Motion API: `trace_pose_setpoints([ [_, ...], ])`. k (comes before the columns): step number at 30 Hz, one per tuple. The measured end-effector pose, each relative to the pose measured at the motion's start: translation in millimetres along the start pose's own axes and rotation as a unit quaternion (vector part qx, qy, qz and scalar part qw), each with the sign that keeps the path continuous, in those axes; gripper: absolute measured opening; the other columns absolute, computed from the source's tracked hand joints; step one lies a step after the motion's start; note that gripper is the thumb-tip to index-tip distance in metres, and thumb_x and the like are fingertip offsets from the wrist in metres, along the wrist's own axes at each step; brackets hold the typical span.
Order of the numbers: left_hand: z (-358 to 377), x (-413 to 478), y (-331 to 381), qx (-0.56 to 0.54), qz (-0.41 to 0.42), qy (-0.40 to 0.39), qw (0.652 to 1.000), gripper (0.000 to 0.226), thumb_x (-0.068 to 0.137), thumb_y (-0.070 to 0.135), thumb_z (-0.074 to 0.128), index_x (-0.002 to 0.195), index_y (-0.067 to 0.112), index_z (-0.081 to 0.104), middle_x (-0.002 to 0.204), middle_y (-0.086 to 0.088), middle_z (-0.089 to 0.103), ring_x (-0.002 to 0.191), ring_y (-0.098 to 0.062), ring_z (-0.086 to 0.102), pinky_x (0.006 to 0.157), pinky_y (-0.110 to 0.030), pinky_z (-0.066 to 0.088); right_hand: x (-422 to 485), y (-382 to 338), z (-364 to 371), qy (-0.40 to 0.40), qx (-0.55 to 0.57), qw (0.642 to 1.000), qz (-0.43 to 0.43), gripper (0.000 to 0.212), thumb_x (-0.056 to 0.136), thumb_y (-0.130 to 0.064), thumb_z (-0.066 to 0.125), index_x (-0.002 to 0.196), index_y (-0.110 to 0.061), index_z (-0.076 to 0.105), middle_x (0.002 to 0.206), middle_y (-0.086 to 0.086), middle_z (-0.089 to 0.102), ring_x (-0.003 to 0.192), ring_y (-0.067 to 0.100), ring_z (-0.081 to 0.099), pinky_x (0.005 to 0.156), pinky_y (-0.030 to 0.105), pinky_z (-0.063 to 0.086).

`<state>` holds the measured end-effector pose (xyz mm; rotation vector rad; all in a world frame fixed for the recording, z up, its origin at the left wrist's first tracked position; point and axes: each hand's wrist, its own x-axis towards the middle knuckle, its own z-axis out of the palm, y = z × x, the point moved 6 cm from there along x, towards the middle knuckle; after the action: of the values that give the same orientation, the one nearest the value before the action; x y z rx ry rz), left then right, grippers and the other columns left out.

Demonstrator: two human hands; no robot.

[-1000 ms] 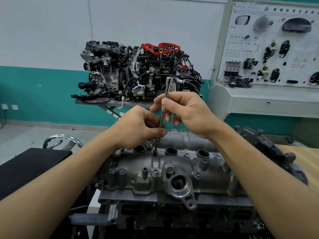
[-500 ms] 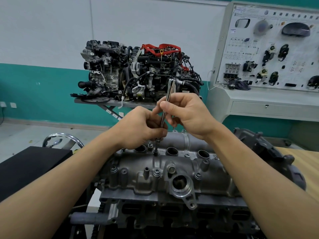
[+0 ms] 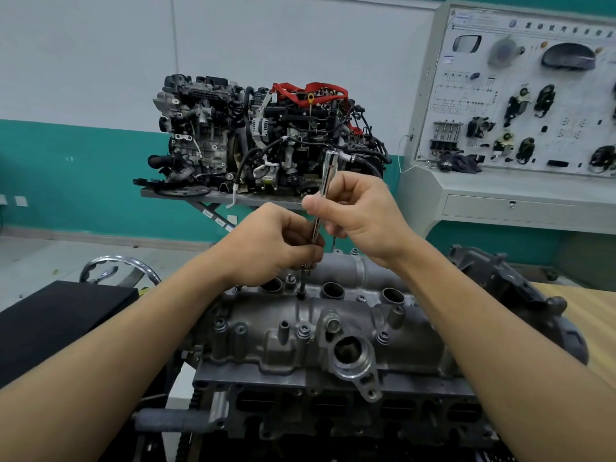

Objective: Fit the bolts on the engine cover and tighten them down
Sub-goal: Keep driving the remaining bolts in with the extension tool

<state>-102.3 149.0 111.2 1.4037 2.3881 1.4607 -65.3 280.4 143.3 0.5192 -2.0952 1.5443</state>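
Both hands (image 3: 266, 243) (image 3: 363, 215) grip a driver (image 3: 321, 195) upright on the engine cover (image 3: 333, 328).

The engine cover (image 3: 333, 338) is lying across the lower centre of the frame. Above its middle, an upright tool (image 3: 322, 191) is standing with its tip on the cover. The left hand (image 3: 270, 245) is gripping it low and the right hand (image 3: 363, 218) is pinching it higher, to the right. Behind, at upper centre, a second engine (image 3: 266, 138) is sitting on a stand. A display board (image 3: 526, 91) is standing at upper right.
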Motion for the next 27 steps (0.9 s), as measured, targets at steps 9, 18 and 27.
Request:
trace_pose_setpoints([
  [9, -0.1, 0.1, 0.2, -0.001, -0.004, -0.001, 1.0, 0.002, 0.087, 0.008, 0.075, 0.089, 0.009, 0.076, 0.08, -0.002, 0.079, 0.078, -0.022, 0.076, 0.081, -0.041, 0.061, -5.8, -1.9, 7.5, -0.071, 0.063, 0.995, 0.005, 0.013, 0.098, -0.007, 0.057, 0.098, -0.003, 0.07, 0.095, 0.029, 0.067, 0.053, 0.012, 0.05, 0.053, 0.023, 0.043],
  [18, -0.2, -1.3, 2.3, 0.002, 0.002, -0.004, 1.0, 0.013, 0.088, 0.008, 0.075, 0.081, 0.019, 0.075, 0.077, 0.0, 0.078, 0.071, -0.016, 0.075, 0.073, -0.031, 0.062, -2.9, 1.2, 7.2, -0.069, 0.086, 0.994, 0.017, 0.018, 0.095, -0.014, 0.061, 0.106, -0.001, 0.065, 0.09, 0.003, 0.072, 0.055, 0.012, 0.051, 0.051, 0.022, 0.044],
  [27, -0.6, 0.5, -1.9, -0.009, -0.007, -0.007, 1.0, 0.005, 0.087, 0.009, 0.076, 0.09, 0.014, 0.076, 0.083, -0.003, 0.079, 0.081, -0.023, 0.076, 0.085, -0.046, 0.061, -0.4, 5.5, 2.8, 0.002, 0.06, 0.998, 0.015, 0.016, 0.087, -0.014, 0.074, 0.092, -0.007, 0.06, 0.077, 0.013, 0.067, 0.05, 0.011, 0.051, 0.046, 0.021, 0.041],
])
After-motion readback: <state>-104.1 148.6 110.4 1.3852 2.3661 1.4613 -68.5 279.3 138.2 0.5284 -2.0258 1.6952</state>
